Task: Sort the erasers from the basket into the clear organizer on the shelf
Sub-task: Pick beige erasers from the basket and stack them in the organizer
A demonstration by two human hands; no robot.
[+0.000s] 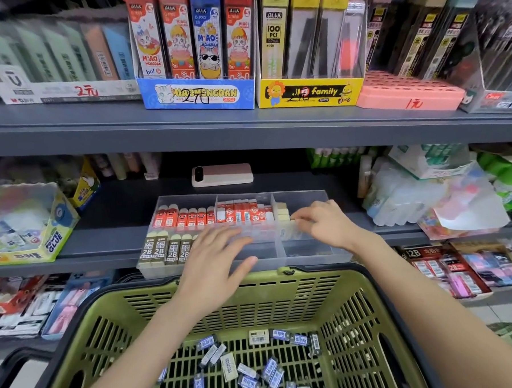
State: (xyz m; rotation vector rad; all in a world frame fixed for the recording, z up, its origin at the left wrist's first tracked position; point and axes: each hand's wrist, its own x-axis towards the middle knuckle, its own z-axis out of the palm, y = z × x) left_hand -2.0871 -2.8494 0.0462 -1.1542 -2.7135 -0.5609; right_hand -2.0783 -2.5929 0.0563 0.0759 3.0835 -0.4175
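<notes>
Nearest, many loose erasers (246, 369) are lying on the floor of the green basket (283, 277), so by my judgement the sorting is looking partway done at best. Just beyond the basket's far rim, the left hand (215, 264) is hovering palm down over the near middle of the clear organizer (308, 250). Its fingers (230, 235) are stretching out straight and spread, gripping nothing; whether they are touching the plastic I cannot tell. To the right, the right hand (324, 223) is reaching into the organizer's right compartment, its fingers curling down and seemingly pinching a cream eraser (290, 221) at the near end of a short cream row. The organizer is sitting at the near edge of the shelf (109, 240). Its near left compartment is carrying brown 2B erasers (160, 250), and the far left and far middle ones are holding red erasers (187, 216). Farther back, a pink phone (221, 174) is lying on the shelf.
</notes>
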